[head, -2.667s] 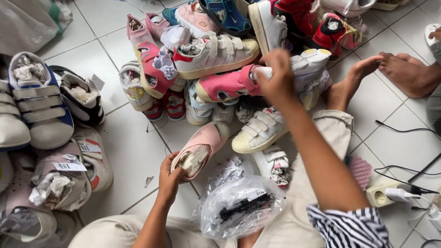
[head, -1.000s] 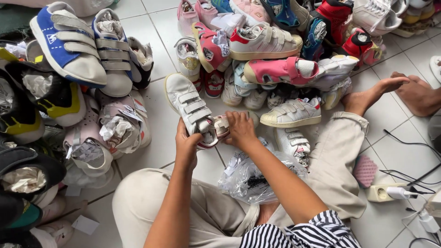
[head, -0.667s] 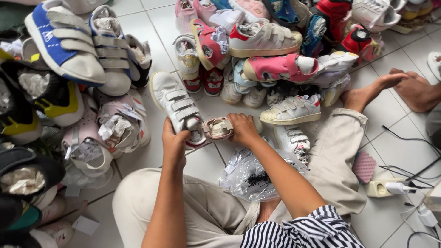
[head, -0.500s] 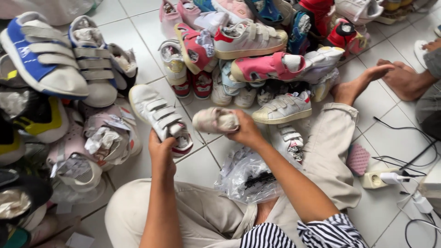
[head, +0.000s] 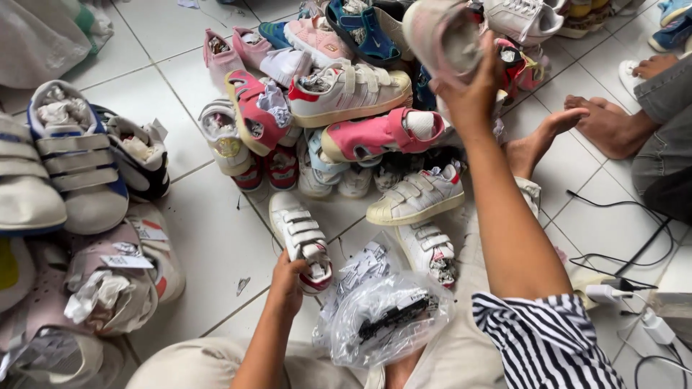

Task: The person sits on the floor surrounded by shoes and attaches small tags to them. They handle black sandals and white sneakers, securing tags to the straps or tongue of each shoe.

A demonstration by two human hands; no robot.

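My right hand (head: 472, 90) is raised over the shoe pile and grips a pale pink shoe (head: 440, 36), its opening turned toward me. My left hand (head: 288, 277) rests low on the white tiled floor, holding the heel of a white strap sneaker (head: 299, 234) with a red heel patch. A clear plastic bag (head: 386, 317) with a dark item inside lies on my lap between my arms. Just past it lie another white strap sneaker (head: 429, 248) and a cream one (head: 418, 198).
A heap of small shoes (head: 346, 94) in pink, white, red and blue fills the floor ahead. More sneakers stuffed with paper (head: 79, 173) stack up at the left. Another person's bare feet (head: 605, 126) rest at the right, near cables and a white charger (head: 605, 292).
My right hand has lifted the pale pink shoe from beside the white sneaker up over the pile. My left hand has lowered the white sneaker to the floor.
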